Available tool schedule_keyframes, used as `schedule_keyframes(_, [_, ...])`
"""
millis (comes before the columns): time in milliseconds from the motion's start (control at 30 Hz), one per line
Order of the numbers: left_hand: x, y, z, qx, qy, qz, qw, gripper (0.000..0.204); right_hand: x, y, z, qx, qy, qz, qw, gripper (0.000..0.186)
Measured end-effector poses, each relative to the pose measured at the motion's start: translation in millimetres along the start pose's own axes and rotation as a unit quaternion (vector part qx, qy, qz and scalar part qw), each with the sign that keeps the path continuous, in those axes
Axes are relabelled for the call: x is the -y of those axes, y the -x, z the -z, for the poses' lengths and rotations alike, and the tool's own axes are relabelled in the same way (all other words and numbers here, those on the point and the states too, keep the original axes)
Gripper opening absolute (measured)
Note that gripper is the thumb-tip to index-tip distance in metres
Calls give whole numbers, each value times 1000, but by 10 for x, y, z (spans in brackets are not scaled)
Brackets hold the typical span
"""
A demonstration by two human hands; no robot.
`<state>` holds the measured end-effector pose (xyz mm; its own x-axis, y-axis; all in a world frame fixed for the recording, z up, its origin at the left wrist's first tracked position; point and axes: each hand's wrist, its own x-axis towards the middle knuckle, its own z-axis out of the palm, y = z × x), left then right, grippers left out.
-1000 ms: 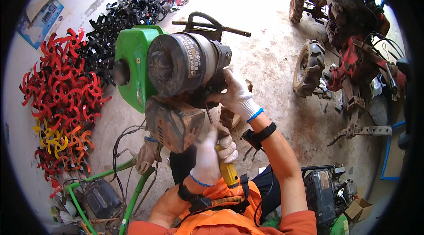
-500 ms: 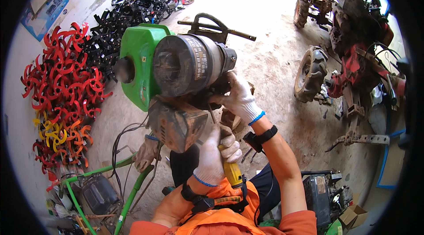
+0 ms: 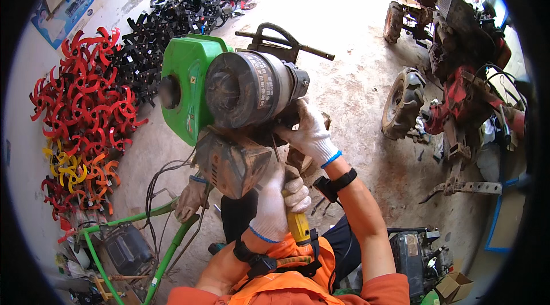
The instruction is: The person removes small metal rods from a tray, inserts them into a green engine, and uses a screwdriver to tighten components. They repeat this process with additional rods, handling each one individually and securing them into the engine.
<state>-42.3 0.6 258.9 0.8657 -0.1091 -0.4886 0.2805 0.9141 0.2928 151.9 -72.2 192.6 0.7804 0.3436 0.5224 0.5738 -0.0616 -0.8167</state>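
A small engine with a green fuel tank [image 3: 189, 113], a black cylindrical air filter [image 3: 240, 87] and a dirty muffler cover [image 3: 229, 167] fills the centre. My gloved left hand [image 3: 281, 202] is closed round a yellow-handled screwdriver [image 3: 298, 226]; its thin shaft rises beside the cover into the engine's shadowed underside. Just above it, my gloved right hand [image 3: 312, 133] grips part of the engine below the air filter, thumb near the shaft's upper end. What its fingertips hold and the screwdriver's tip are hard to make out.
Piles of red [image 3: 86, 110] and black [image 3: 177, 7] tiller blades line the left wall. At right stand muddy red machines [image 3: 458, 99] with treaded wheels [image 3: 401, 104]. A green frame [image 3: 160, 265] lies lower left; another engine [image 3: 407, 253] and a cardboard box [image 3: 455, 288] sit lower right.
The engine and both my hands appear slightly further right and lower, as the whole view has shifted a little. Both grips look the same.
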Motion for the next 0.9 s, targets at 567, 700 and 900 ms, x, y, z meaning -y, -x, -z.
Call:
schedule_keyframes(567, [-11, 54, 8, -26, 6, -7, 1000, 42, -52, 3, -154, -53, 12, -7, 999, 57])
schedule_keyframes(700, [3, 50, 22, -5, 3, -10, 1000, 42, -58, 8, -148, -53, 15, 6, 998, 57])
schedule_keyframes(900, [-1, 32, 35, 4, 10, -4, 1000, 43, -53, -3, -156, -58, -3, 0, 998, 60])
